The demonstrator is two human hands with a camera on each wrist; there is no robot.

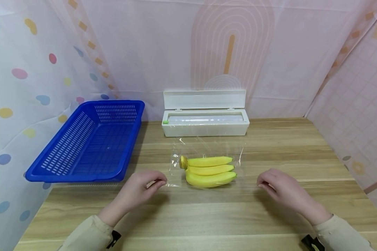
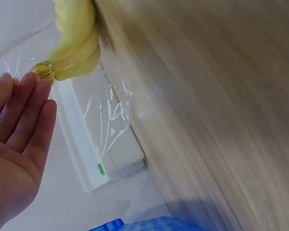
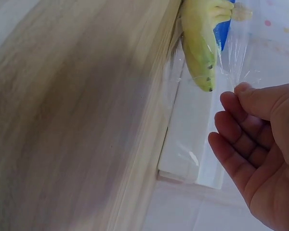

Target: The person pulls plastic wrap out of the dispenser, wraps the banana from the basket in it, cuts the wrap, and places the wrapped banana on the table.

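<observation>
A bunch of yellow bananas (image 1: 210, 170) lies on a sheet of clear plastic wrap (image 1: 176, 157) in the middle of the table. My left hand (image 1: 142, 186) pinches the wrap's near left corner between thumb and fingertips, beside the stem end. At the opposite side, my right hand (image 1: 284, 191) pinches the near right corner; the right wrist view shows the film (image 3: 237, 57) drawn into creases at the thumb and forefinger. Wrap also spreads out flat behind the bananas, toward the dispenser.
Behind the bananas stands a white wrap dispenser (image 1: 205, 129) with its lid raised and a roll inside. A blue plastic basket (image 1: 125, 164) sits at the left on the wooden table (image 1: 207, 223). Patterned cloth (image 1: 150, 45) hangs at the back and sides.
</observation>
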